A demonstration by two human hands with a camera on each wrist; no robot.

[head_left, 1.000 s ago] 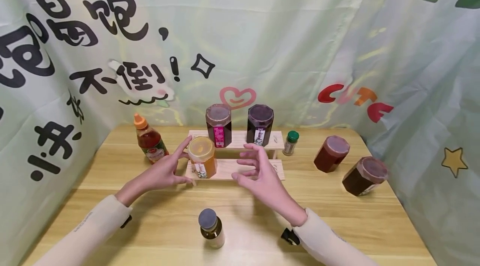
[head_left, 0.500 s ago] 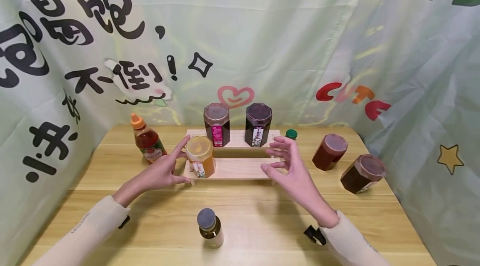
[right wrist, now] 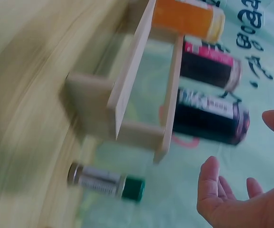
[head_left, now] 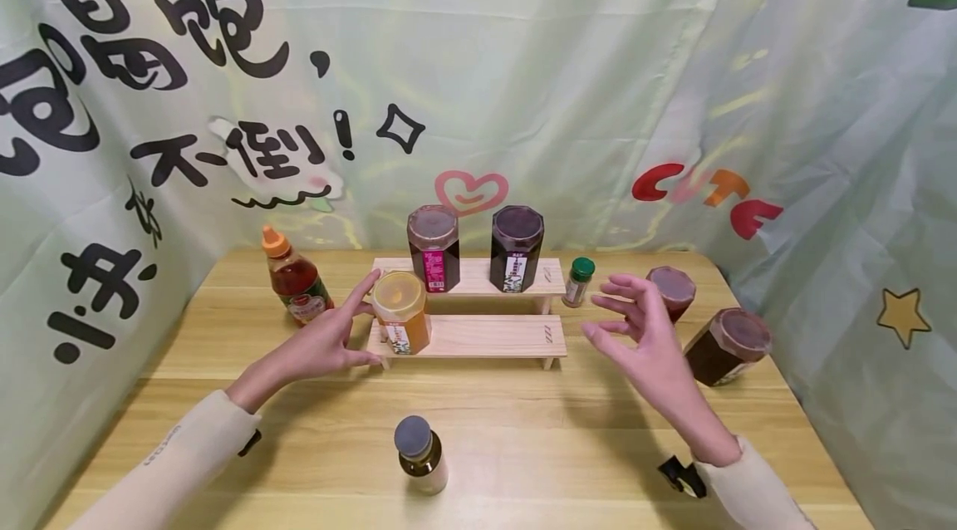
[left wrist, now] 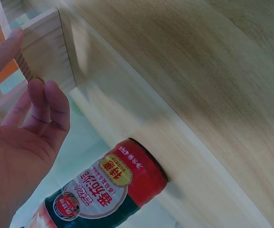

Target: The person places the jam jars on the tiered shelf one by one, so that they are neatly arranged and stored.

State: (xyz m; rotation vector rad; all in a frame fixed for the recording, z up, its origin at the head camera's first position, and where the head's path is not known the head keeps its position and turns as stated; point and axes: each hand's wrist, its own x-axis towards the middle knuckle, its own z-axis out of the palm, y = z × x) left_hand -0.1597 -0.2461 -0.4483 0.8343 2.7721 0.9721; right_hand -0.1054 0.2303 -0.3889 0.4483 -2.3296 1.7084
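My left hand [head_left: 325,341] is at the left end of a two-step wooden rack [head_left: 489,336], its fingers spread around the side of a yellow-lidded amber jar [head_left: 407,331] on the lower step. In the left wrist view the fingers are loosely bent beside the rack's end panel [left wrist: 46,47]. My right hand [head_left: 652,347] hovers over the table right of the rack, holding nothing, fingers relaxed and apart. Just left of its fingertips stands a small green-capped shaker [head_left: 577,287]. Behind it, partly hidden, is a dark red jar [head_left: 673,291].
On the upper step stand a pink-labelled dark jar [head_left: 436,256] and a white-labelled dark jar [head_left: 517,254]. An orange-capped sauce bottle [head_left: 301,285] is at the left, a brown jar [head_left: 727,347] at the right. A grey-capped bottle [head_left: 423,459] stands in front. Printed curtains [head_left: 523,81] surround the table.
My right hand has moved rightward from in front of the rack, past the green-capped shaker, towards the dark jars. My left hand has stayed at the rack's left end.
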